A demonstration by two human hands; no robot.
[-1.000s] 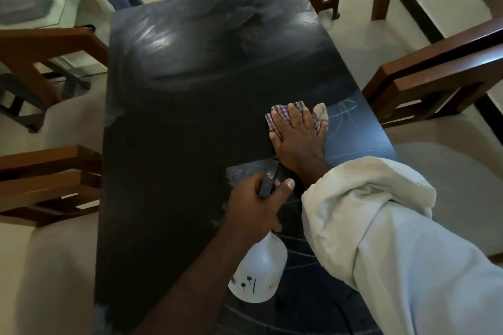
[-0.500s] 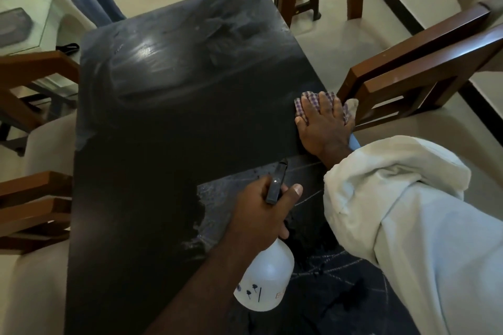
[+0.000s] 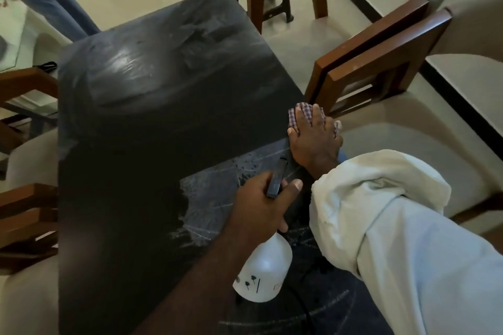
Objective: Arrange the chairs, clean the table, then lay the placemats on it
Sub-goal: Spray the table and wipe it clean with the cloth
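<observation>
Table (image 3: pixel 141 144) wiping is under way: right hand (image 3: pixel 313 141) lies flat, fingers straight, pressing cloth (image 3: pixel 295 117) at the table's right edge. Left hand (image 3: pixel 261 207) is curled round bottle (image 3: pixel 265 277) over its near part. Best sweep overlapping passes through the droplets (image 3: pixel 246 166), pressure even.

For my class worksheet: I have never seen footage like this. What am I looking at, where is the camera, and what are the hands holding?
There is no machine here. A person wears a wide-angle camera on the head, so the single picture looks forward and down at their own two hands. The left hand grips a white spray bottle by its dark trigger head. The right hand, coming out of a pale sleeve, presses a checked cloth flat at the right edge of the dark table. A wet, speckled patch shows on the tabletop near the bottle. Wooden chairs stand around the table.
</observation>
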